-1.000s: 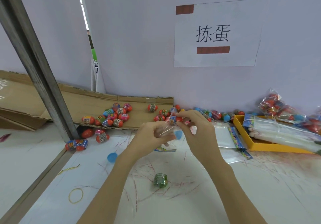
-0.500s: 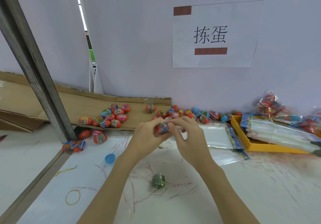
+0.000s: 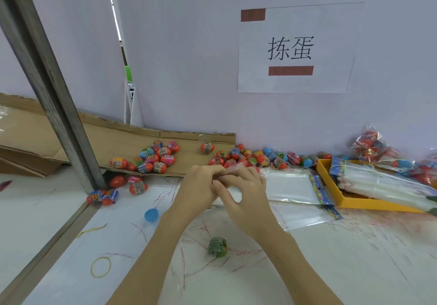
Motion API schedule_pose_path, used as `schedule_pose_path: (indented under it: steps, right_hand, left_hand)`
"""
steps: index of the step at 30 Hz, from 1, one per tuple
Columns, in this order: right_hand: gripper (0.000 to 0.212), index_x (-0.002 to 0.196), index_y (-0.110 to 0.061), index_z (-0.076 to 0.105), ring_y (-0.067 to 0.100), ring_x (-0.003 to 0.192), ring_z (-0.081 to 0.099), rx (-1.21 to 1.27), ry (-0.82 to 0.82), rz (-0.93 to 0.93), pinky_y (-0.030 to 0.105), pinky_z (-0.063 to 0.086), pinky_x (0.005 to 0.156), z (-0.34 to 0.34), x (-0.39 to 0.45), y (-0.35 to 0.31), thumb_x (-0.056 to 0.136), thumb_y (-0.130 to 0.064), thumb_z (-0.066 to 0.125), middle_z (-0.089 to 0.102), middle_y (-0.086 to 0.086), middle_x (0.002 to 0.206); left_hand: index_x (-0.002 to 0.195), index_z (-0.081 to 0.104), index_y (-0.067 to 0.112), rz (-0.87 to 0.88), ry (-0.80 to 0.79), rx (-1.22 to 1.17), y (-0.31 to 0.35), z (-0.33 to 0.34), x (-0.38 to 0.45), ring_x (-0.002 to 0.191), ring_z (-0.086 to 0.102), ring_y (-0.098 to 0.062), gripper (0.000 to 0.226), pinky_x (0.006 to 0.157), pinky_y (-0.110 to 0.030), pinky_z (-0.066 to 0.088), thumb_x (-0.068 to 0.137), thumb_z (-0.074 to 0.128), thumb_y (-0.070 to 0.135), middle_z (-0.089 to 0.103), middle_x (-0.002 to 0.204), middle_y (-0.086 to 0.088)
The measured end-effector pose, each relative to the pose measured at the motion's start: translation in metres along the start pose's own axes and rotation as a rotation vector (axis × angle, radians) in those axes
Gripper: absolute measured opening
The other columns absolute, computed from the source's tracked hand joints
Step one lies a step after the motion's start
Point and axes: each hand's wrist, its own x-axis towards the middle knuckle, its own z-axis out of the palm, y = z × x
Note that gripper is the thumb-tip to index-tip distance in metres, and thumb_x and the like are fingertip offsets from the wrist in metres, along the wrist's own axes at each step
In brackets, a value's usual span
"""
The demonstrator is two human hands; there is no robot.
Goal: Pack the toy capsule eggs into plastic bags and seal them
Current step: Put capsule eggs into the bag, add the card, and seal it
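Both my hands, left hand (image 3: 201, 186) and right hand (image 3: 243, 193), pinch one small bag (image 3: 233, 171) between them. Its long axis runs left to right, hands equally near.

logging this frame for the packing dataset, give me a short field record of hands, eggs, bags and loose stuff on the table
left hand: pinches a clear plastic bag
right hand: pinches the same bag
loose eggs: heaped on cardboard and along the wall
empty bags: flat, right of the hands
yellow tray: holds bag stacks
filled bags: far right
table extras: rubber band, green capsule, blue half-shell
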Motion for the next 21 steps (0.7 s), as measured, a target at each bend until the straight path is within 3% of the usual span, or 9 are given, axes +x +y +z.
schedule_pose_path:
  steps: [3,5,6,8,10,13,15,18,21]
  right_hand:
    - [0.017,0.11,-0.029,0.077,0.007,0.117,0.051,0.097,-0.045,0.033,0.023,0.03,0.102,-0.002,0.002,-0.002,0.103,-0.029,0.062,0.066,-0.021,0.114]
    - [0.018,0.113,-0.027,0.076,0.005,0.116,0.054,0.14,0.016,0.025,0.022,0.037,0.102,-0.006,0.005,0.0,0.103,-0.022,0.062,0.068,-0.02,0.113]
    - [0.018,0.112,-0.025,0.075,0.004,0.114,0.056,0.152,0.066,0.036,0.021,0.041,0.099,-0.009,0.007,0.002,0.103,-0.017,0.062,0.069,-0.019,0.111]
    - [0.023,0.11,-0.022,0.075,0.005,0.107,0.061,0.152,0.143,0.094,0.022,0.048,0.092,-0.014,0.009,0.008,0.101,-0.007,0.061,0.07,-0.015,0.107]
    - [0.026,0.113,-0.018,0.074,0.009,0.104,0.063,0.101,0.143,0.182,0.027,0.053,0.091,-0.016,0.011,0.017,0.102,-0.002,0.057,0.071,-0.01,0.109]
    - [0.031,0.125,-0.014,0.069,0.014,0.113,0.062,-0.025,0.018,0.258,0.028,0.049,0.099,-0.012,0.021,0.028,0.104,-0.003,0.05,0.07,-0.002,0.122]
    - [0.037,0.135,-0.014,0.064,0.019,0.124,0.058,-0.103,-0.089,0.251,0.024,0.043,0.102,-0.007,0.034,0.032,0.105,-0.001,0.047,0.065,0.002,0.135]
    - [0.058,0.148,-0.017,0.054,0.022,0.142,0.046,-0.224,-0.285,0.187,0.034,0.038,0.116,0.004,0.053,0.038,0.097,0.011,0.048,0.053,0.003,0.152]
    - [0.064,0.148,-0.022,0.053,0.024,0.136,0.046,-0.394,-0.396,0.111,0.036,0.04,0.111,0.014,0.068,0.047,0.093,0.01,0.056,0.053,0.001,0.149]
  left_hand:
    - [0.092,0.08,0.017,0.001,0.025,-0.012,-0.006,-0.004,0.002,0.063,0.061,-0.005,0.011,0.06,-0.021,0.047,0.089,0.075,0.008,0.07,0.07,0.009]
    - [0.089,0.081,0.019,-0.067,0.065,-0.095,-0.011,-0.009,0.002,0.056,0.062,0.001,0.003,0.059,-0.013,0.045,0.092,0.079,0.02,0.069,0.064,0.015]
    - [0.086,0.08,0.022,-0.117,0.102,-0.123,-0.015,-0.01,0.002,0.052,0.061,0.002,0.01,0.056,-0.011,0.045,0.092,0.08,0.03,0.068,0.061,0.016]
    - [0.081,0.078,0.025,-0.238,0.19,-0.18,-0.021,-0.012,0.0,0.052,0.063,-0.002,0.019,0.055,-0.013,0.048,0.091,0.079,0.04,0.07,0.063,0.015]
    - [0.082,0.08,0.021,-0.362,0.276,-0.326,-0.026,-0.013,0.001,0.069,0.071,-0.01,0.018,0.065,-0.021,0.055,0.091,0.08,0.037,0.076,0.073,0.008]
    - [0.086,0.082,0.014,-0.568,0.326,-0.602,-0.031,-0.015,0.003,0.09,0.071,-0.02,0.022,0.075,-0.021,0.056,0.092,0.08,0.035,0.08,0.086,-0.001]
    - [0.09,0.082,0.016,-0.655,0.257,-0.718,-0.032,-0.015,0.004,0.096,0.071,-0.019,0.025,0.087,-0.031,0.055,0.091,0.079,0.041,0.081,0.09,0.002]
    - [0.093,0.08,0.022,-0.61,0.213,-0.71,-0.031,-0.012,0.004,0.094,0.074,-0.012,0.018,0.086,-0.032,0.054,0.088,0.082,0.039,0.08,0.088,0.01]
    - [0.095,0.079,0.024,-0.525,0.203,-0.649,-0.029,-0.012,0.002,0.085,0.073,-0.001,0.017,0.076,-0.021,0.052,0.085,0.086,0.036,0.079,0.088,0.013]
